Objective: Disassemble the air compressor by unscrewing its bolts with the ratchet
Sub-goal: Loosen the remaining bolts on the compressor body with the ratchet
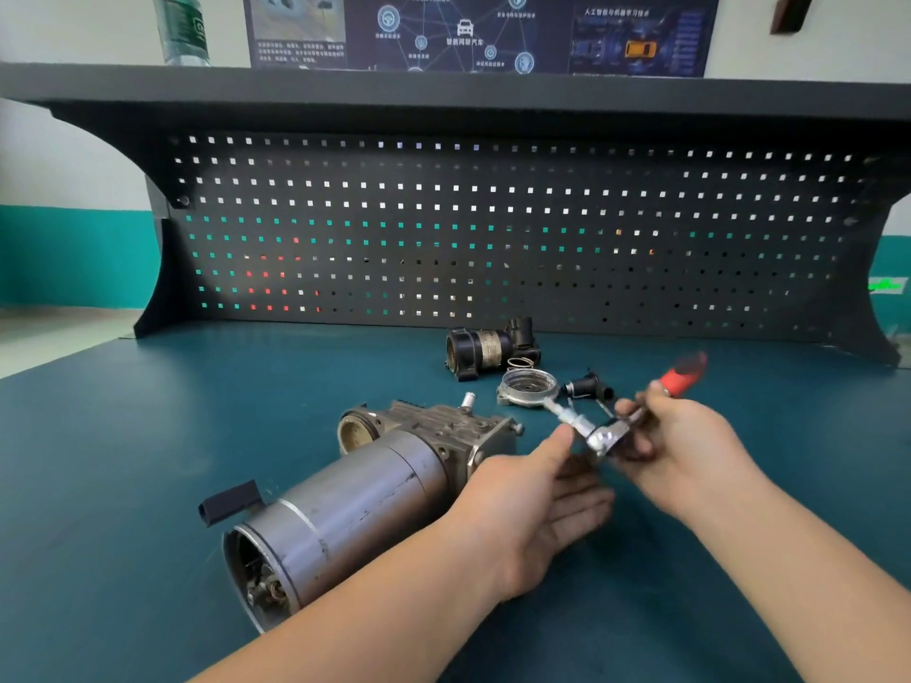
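Note:
The air compressor [355,500] lies on its side on the teal bench, its grey motor cylinder pointing toward me and its cast head farther back. My right hand [685,451] holds the ratchet [609,436] in the air to the right of the compressor head; the red handle sticks up behind my fingers. A chrome socket extension juts left from the ratchet head. My left hand [537,505] is just below it, palm up, thumb touching the extension, fingers spread. Whether the left hand grips the extension is unclear.
Removed parts lie behind the compressor: a round metal cover [526,386], a black cylindrical housing [485,350] with a spring ring, and a small black fitting [589,386]. A dark pegboard [493,229] closes the back of the bench. A bottle [182,27] stands on the shelf above.

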